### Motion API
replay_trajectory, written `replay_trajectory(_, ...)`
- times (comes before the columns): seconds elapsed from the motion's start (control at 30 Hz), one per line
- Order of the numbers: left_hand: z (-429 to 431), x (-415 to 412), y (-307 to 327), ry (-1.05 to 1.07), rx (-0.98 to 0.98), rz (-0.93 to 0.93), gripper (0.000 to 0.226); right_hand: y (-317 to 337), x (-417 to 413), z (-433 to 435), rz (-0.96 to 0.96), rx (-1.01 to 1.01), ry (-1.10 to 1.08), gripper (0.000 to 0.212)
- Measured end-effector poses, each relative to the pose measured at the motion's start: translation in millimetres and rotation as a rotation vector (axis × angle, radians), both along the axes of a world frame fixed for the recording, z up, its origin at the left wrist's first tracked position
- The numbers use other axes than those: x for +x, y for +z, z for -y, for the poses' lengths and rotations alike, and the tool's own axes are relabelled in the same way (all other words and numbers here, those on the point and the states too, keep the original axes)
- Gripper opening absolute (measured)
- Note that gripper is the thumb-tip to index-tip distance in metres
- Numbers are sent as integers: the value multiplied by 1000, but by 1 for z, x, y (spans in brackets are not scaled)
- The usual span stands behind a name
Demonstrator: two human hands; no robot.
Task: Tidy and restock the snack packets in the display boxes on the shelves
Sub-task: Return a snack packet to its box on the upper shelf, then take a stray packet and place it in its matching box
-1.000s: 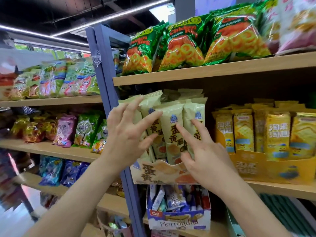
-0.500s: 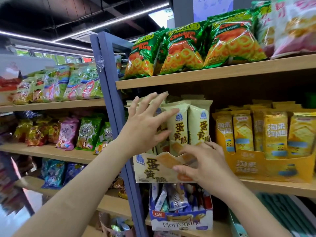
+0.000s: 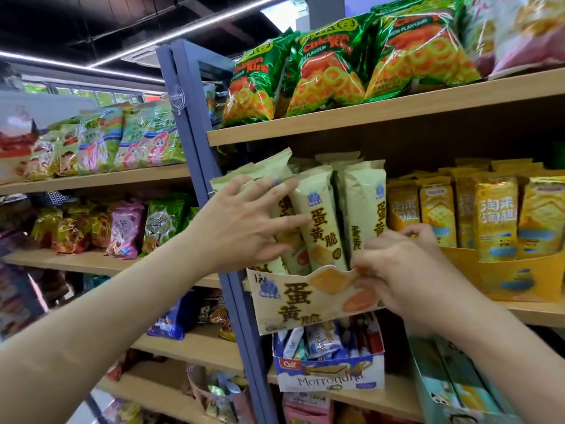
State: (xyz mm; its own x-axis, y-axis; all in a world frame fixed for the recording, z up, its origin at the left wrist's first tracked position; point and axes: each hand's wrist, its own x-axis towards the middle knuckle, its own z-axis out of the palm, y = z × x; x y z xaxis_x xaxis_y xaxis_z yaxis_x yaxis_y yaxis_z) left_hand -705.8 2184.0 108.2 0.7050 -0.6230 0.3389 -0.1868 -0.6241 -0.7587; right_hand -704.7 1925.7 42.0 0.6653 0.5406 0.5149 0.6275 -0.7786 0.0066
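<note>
Head view, mid-straightening; pressing pale packets (image 3: 321,215) with left hand (image 3: 244,228), fingers (image 3: 287,224) splayed flat, gripping nothing; pinching display box (image 3: 293,304) lip on middle shelf (image 3: 535,313) with right hand (image 3: 406,270); next, probably squaring that box.

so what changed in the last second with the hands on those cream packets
The right hand dropped from the cream packets to the cream display box and now curls over its front edge. The left hand stayed spread on the packets; nothing was lifted out.
</note>
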Motion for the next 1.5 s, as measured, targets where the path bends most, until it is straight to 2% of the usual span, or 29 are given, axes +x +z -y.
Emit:
replay_trajectory(0.1,-2,2,-5,0,-4,-22,66,5,-8,-6,-55,-9,-33,39)
replay_trajectory(0.2,-1,1,-3,-52,-115,-47,80,12,-10,-11,-141,126,-72,61)
replay_trajectory(0.27,1,-6,-1,-85,-356,-7,89,12,-5,-14,-111,225,-93,63)
replay_trajectory(0.37,1,-17,2,-85,-811,58,89,10,5,-22,-83,290,-70,63)
replay_trajectory(0.47,-4,-15,12,118,-930,-159,93,2,23,-33,-89,368,-15,58)
replay_trajectory(0.53,-9,-11,21,155,-1047,-339,88,-6,36,-39,-110,513,61,46)
replay_trajectory(0.67,-12,-6,28,-132,-1480,-575,65,-21,53,-41,-68,644,144,31)
replay_trajectory(0.77,-8,-2,18,-223,-1679,-728,74,-16,59,-38,-116,700,153,43)
replay_trajectory(0.83,-3,-1,7,-239,-1698,-715,79,-12,58,-38,-127,715,135,51)
replay_trajectory(0.93,10,-4,7,-347,-1692,-476,73,-3,40,-46,-158,753,128,66)
replay_trajectory(1.03,29,-5,18,-504,-1772,-288,63,6,21,-62,-199,667,106,93)
replay_trajectory(1.13,49,-4,19,-567,-1777,-322,61,7,22,-75,-168,714,84,105)
replay_trajectory(1.2,48,-3,17,-564,-1695,-366,63,3,31,-74,-128,835,84,95)
replay_trajectory(1.27,34,1,14,-462,-1493,-177,63,-1,38,-71,-107,877,86,83)
replay_trajectory(1.33,14,9,13,-208,-1148,141,65,-2,43,-68,-115,871,78,77)
replay_trajectory(1.37,7,12,11,-76,-1030,196,68,-2,46,-68,-122,866,78,75)
replay_trajectory(1.43,-1,18,9,103,-989,68,77,-2,53,-68,-113,834,71,72)
replay_trajectory(1.5,-7,26,10,139,-994,-30,80,0,59,-71,-111,802,54,71)
